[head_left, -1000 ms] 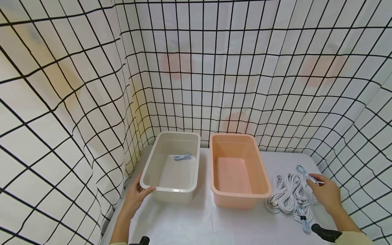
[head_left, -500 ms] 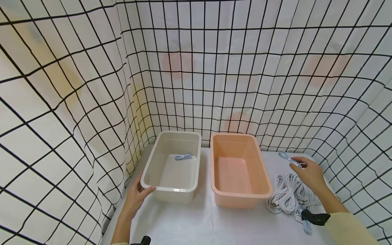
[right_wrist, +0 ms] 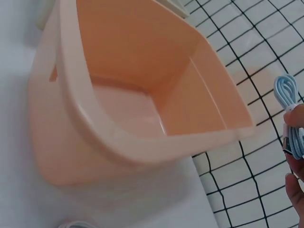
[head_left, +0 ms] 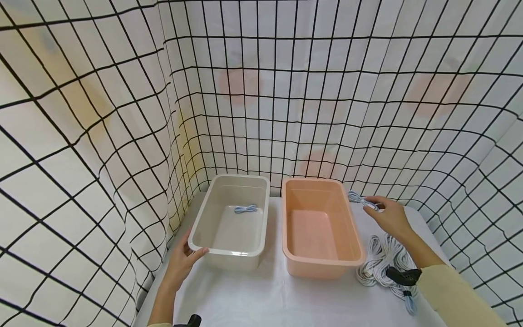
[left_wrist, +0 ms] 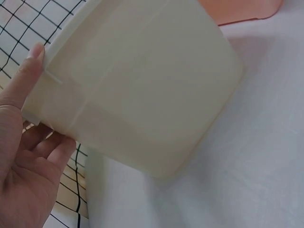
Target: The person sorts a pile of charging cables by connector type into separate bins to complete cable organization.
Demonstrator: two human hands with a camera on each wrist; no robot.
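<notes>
The right hand (head_left: 390, 216) pinches a blue cable bundle (head_left: 357, 198) just right of the orange bin (head_left: 320, 262), seemingly not touching, long axis slanting away leftward; the left hand (head_left: 181, 264), farther off, grips the cream bin (head_left: 233, 262).

The tub on the left (head_left: 230, 260) is a plain greyish cream, glossy along its rim; its neighbour, the tub on the right (head_left: 316, 268), is solid peach. Inside the cream one I see a pale blue cable (head_left: 245, 209). The raised cable bundle (head_left: 356, 197) is light blue too, with a whitish band. The cable heap (head_left: 380, 259) is white, and a black tie (head_left: 407, 293) circles a bluish bundle (head_left: 410, 306) there. White covers the desk (head_left: 278, 299). Black grid mesh (head_left: 274, 69) crosses a white backdrop (head_left: 283, 54) blotched with faint pinkish-orange and yellow. The right sleeve (head_left: 457, 295) is pale yellow, the wrist strap (head_left: 402, 276) black.
</notes>
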